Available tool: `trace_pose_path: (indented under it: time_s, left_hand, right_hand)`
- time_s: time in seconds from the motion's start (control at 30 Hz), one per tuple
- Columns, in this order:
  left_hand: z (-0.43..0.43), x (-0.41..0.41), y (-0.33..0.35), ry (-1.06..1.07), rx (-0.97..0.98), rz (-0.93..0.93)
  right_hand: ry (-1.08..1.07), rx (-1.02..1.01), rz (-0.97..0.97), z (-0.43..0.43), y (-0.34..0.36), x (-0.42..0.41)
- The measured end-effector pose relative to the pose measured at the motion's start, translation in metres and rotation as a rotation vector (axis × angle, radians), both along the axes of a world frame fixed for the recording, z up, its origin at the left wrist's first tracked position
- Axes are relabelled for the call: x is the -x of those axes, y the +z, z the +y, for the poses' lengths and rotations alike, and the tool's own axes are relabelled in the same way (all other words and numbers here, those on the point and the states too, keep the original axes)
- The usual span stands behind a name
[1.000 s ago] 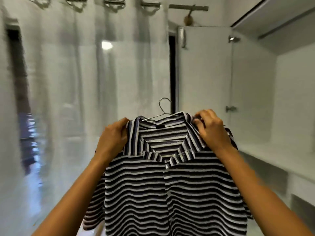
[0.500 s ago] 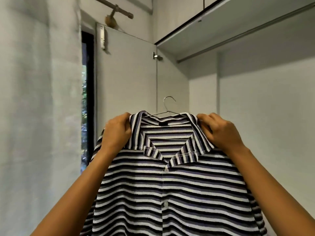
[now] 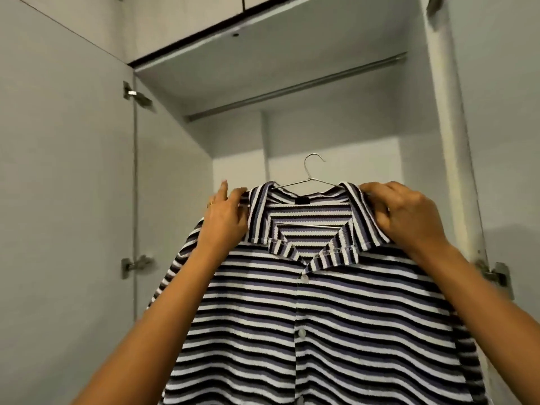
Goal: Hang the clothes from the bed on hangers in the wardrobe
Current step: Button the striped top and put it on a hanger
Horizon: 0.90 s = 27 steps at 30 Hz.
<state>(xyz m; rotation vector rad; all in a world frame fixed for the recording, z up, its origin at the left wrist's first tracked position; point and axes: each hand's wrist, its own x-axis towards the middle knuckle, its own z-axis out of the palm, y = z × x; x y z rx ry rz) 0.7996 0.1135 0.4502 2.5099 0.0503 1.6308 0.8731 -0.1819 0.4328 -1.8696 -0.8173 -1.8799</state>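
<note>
A black, white and purple striped shirt (image 3: 306,317) hangs on a thin metal wire hanger (image 3: 312,171), whose hook pokes up above the collar. My left hand (image 3: 225,220) grips the shirt's left shoulder beside the collar. At the other side my right hand (image 3: 409,217) pinches the collar and right shoulder. I hold the shirt up in front of the open wardrobe. The metal clothes rail (image 3: 292,89) runs across the wardrobe well above the hook, with nothing hanging on it.
The wardrobe's left door (image 3: 73,185) stands open, with hinges at its edge. A white right door frame (image 3: 450,141) rises beside my right hand. A shelf panel (image 3: 263,33) sits above the rail. A vertical divider (image 3: 264,147) splits the back wall.
The view has swung from the curtain and window round to face straight into the wardrobe. The shirt on its hanger stays in both hands and now sits under the rail.
</note>
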Motion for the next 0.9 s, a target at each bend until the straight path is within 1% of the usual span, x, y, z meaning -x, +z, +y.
trace_pose_path:
  time_s: [0.13,0.23,0.33,0.47,0.63,0.9]
  left_hand:
    - [-0.017,-0.101,0.002,-0.129,0.081,0.026]
    - [-0.035,-0.166,0.005,-0.248,0.094,0.052]
    - [-0.057,-0.220,0.012,-0.316,0.094,0.080]
    - [-0.078,-0.286,0.031,-0.361,0.071,0.087]
    - [-0.093,-0.356,0.062,-0.421,0.050,0.066]
    - [-0.110,-0.452,0.084,-0.562,-0.030,0.010]
  right_hand:
    - [-0.182,-0.033,-0.006,-0.016,0.030,-0.062]
    - [-0.333,-0.051,-0.010,-0.025,0.057,-0.108]
    - [-0.464,-0.055,0.018,-0.024,0.090,-0.151]
    - [-0.570,-0.066,0.034,-0.017,0.136,-0.200]
    - [-0.715,-0.058,-0.002,-0.020,0.183,-0.253]
    - [-0.937,-0.045,-0.017,-0.032,0.259,-0.315]
